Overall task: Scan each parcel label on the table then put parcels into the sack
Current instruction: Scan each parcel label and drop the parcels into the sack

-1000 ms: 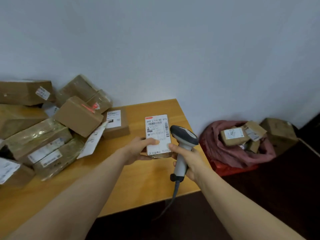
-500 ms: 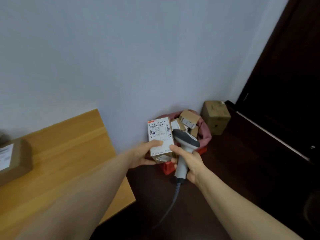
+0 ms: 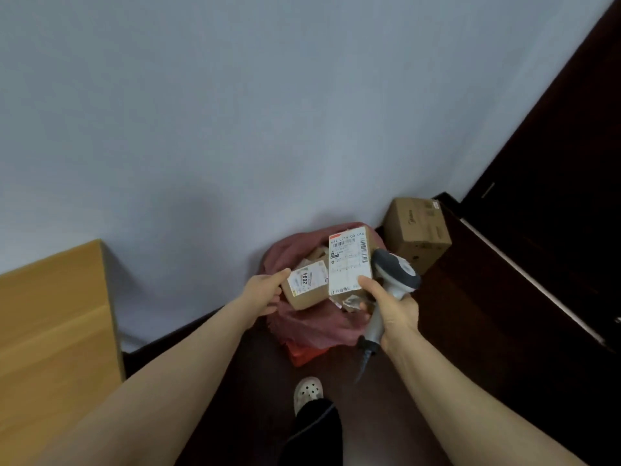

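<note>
- Sitting on the dark floor (image 3: 470,331) against the pale wall (image 3: 268,112): pink sack (image 3: 312,327), mouth open and slumped.
- Lying on top inside it: box marked 2004 (image 3: 307,285), brown, label up. More brown parcels behind it; count not clear.
- Gripping scanner (image 3: 396,275) by the handle: right hand (image 3: 395,311), fingers wrapped round it, thumb pinning labelled parcel (image 3: 349,264) against the scanner head.
- Held upright over the sack mouth, white label toward the camera, not yet inside: the labelled parcel.
- Stretched toward the sack: left hand (image 3: 265,292), fingers loosely extended, holding nothing. Fingertip at the corner of the box marked 2004; touching or just short of it, cannot tell.
- Too small to read: fine print on both labels.
- Hidden: lower end of the labelled parcel, behind the right thumb and some crumpled wrapping.
- Cut off: table (image 3: 50,314) at the left edge, one corner only; both forearms at the bottom edge.
- Trailing down from the scanner handle: cable (image 3: 364,361), soon lost against the floor.
- Poking out from under the sack: red thing (image 3: 304,353), kind unclear.
- Standing right of the sack, by the wall, near but apart: larger cardboard box (image 3: 418,235).
- Filling the right side: dark door (image 3: 554,163) or panel.
- Showing at bottom centre: one foot in a white perforated clog (image 3: 307,393).
</note>
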Demonstrator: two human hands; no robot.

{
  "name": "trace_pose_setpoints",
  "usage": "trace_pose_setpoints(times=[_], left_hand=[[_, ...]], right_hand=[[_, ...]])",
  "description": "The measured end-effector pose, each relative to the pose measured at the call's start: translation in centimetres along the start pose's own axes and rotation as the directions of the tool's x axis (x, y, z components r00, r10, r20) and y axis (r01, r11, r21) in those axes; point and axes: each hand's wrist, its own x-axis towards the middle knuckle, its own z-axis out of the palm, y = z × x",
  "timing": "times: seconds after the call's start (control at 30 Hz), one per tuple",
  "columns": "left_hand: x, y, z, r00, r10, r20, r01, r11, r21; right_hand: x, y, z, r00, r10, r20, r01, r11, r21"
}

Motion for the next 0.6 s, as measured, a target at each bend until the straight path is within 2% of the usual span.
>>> trace_pose_setpoints(times=[0.1, 0.27, 0.37, 0.6], left_hand=[[5.1, 1.6, 0.2, 0.998, -0.029, -0.054, 0.032, 0.998, 0.057], [12.4, 3.6, 0.7, 0.993, -0.025, -0.12, 0.054, 0.967, 0.249], [16.4, 4.3, 1.4, 0.99, -0.03, -0.137, 0.077, 0.932, 0.353], [25.2, 3.0, 2.6, 0.988, -0.004, -0.153, 0.11, 0.712, 0.694]], right_hand=[[5.3, -1.3, 2.7, 0.999, 0.022, -0.044, -0.025, 0.997, -0.072], [11.3, -2.9, 6.4, 0.995, 0.103, -0.017, -0.104, 0.982, -0.159], [14.7, -1.8, 8.8, 0.995, 0.1, 0.02, -0.094, 0.973, -0.211], [21.4, 1.0, 12.7, 0.996, -0.004, 0.089, 0.038, 0.922, -0.385]])
